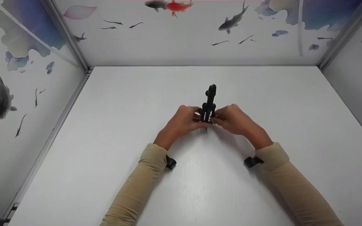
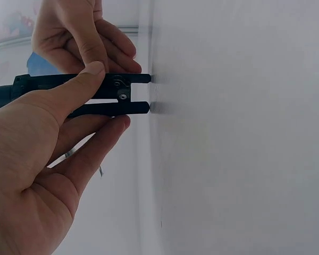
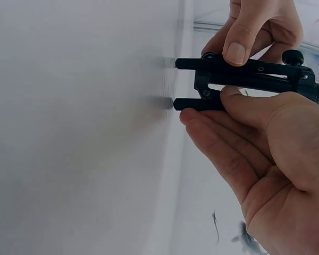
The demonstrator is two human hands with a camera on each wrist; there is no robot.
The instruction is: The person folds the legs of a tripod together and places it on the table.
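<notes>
A small black tripod (image 1: 211,95) stands upright near the middle of the white table, its legs close together. My left hand (image 1: 184,121) pinches one leg from the left, thumb on one face and fingers beneath it, as the left wrist view shows. On the other side, my right hand (image 1: 236,121) holds another leg between thumb and fingers. In the right wrist view, the leg tips (image 3: 183,104) are at the table surface, joined higher up by a hinged brace (image 3: 202,85). A round knob (image 3: 293,58) sticks out near the top of the legs. The fingers partly cover the legs.
The white tabletop (image 1: 121,94) spreads around both hands. White panels with painted fish (image 1: 168,37) close off the back and sides, framed by metal posts (image 1: 66,31). A small black camera hangs under each cuff (image 1: 171,162).
</notes>
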